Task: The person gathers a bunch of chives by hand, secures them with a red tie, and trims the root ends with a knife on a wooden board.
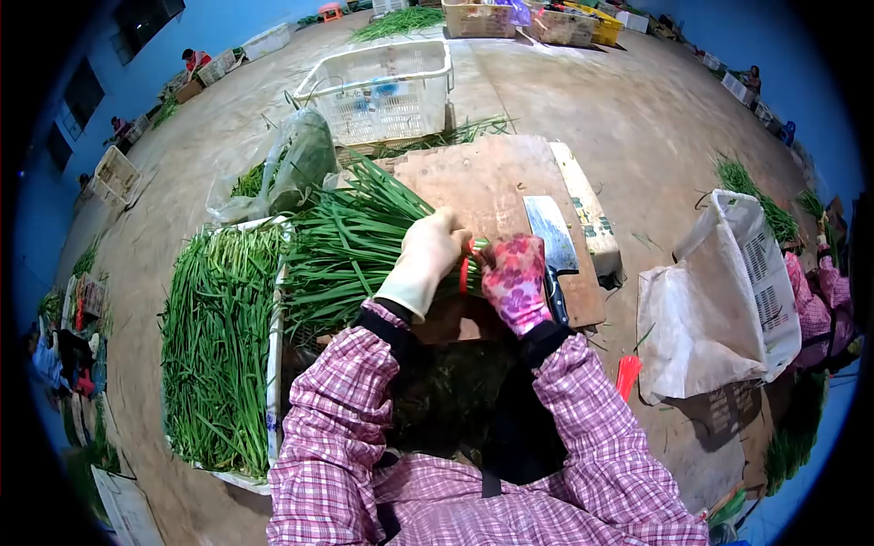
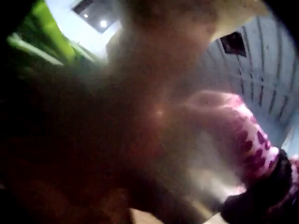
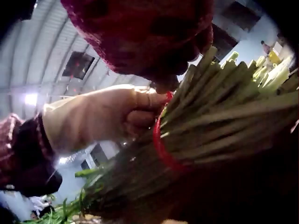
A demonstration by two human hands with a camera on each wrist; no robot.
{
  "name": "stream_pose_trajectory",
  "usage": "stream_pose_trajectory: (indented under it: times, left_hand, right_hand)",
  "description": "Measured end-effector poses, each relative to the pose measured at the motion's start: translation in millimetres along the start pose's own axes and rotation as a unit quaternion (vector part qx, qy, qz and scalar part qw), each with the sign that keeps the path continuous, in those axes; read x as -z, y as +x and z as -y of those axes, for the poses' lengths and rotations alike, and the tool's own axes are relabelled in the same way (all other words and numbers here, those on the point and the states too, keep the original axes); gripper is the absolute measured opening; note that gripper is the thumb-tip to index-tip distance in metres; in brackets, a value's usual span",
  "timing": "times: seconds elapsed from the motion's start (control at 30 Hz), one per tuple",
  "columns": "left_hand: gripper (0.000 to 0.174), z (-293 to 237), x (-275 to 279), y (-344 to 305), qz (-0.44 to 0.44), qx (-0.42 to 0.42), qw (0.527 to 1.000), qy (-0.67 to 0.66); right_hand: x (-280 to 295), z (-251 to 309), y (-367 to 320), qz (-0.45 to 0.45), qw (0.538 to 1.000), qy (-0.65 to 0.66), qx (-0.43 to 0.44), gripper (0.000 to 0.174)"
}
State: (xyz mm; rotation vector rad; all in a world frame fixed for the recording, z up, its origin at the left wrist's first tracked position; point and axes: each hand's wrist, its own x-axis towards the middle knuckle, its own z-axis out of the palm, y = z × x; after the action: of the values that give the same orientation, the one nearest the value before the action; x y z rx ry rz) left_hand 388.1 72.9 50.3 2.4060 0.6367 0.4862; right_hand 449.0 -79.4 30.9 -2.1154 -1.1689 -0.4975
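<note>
A bundle of long green stalks point(image 1: 350, 241) lies across the left part of a wooden board point(image 1: 482, 173), its leafy ends pointing left. Around its stem end runs a red tie point(image 1: 464, 271), seen also as a red band point(image 3: 162, 144) in the right wrist view. The left hand point(image 1: 425, 259), in a pale glove, pinches at the tie with curled fingers. Close beside it the right hand point(image 1: 516, 280), in a pink flowered glove, has its fingers curled at the tie's upper end. A cleaver point(image 1: 551, 238) rests on the board right of the hands. The left wrist view is mostly dark and blurred.
Left of the board stands a white crate of green stalks point(image 1: 223, 346), with a plastic bag point(image 1: 305, 150) behind it. A white basket point(image 1: 391, 100) is beyond the board. On the right are a lined crate point(image 1: 719, 300) and red strips point(image 1: 627, 375).
</note>
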Motion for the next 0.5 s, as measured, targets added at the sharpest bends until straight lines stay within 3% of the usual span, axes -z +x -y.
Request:
stream_pose_trajectory:
  times: [0.03,0.1,0.27,0.37,0.4,0.5]
  left_hand:
    - [0.010,-6.8,2.7,1.0,-0.013,-0.058,0.994,0.094]
    - [0.010,-17.6,2.6,7.1,-0.013,-0.173,0.973,0.153]
    - [0.017,-31.3,14.7,13.9,0.136,-0.029,0.985,0.098]
    - [0.024,-18.6,22.7,13.1,0.197,-0.031,0.980,-0.001]
    - [0.026,-10.1,25.5,11.1,0.236,-0.048,0.968,-0.065]
    - [0.030,-5.9,15.0,-2.1,0.238,-0.049,0.967,-0.081]
  right_hand:
    - [2.2,4.0,0.1,0.033,0.999,-0.002,-0.006,0.010]
    - [-3.2,7.4,-3.9,-0.007,0.999,-0.016,0.032,0.014]
    - [-14.8,10.7,-4.8,0.034,0.997,0.026,-0.062,0.018]
    - [-18.0,2.6,3.3,0.087,0.967,0.135,-0.198,0.015]
    - [-13.5,2.3,5.1,0.098,0.958,0.168,-0.210,0.019]
    - [-16.9,-4.0,9.8,0.166,0.956,0.127,-0.207,0.024]
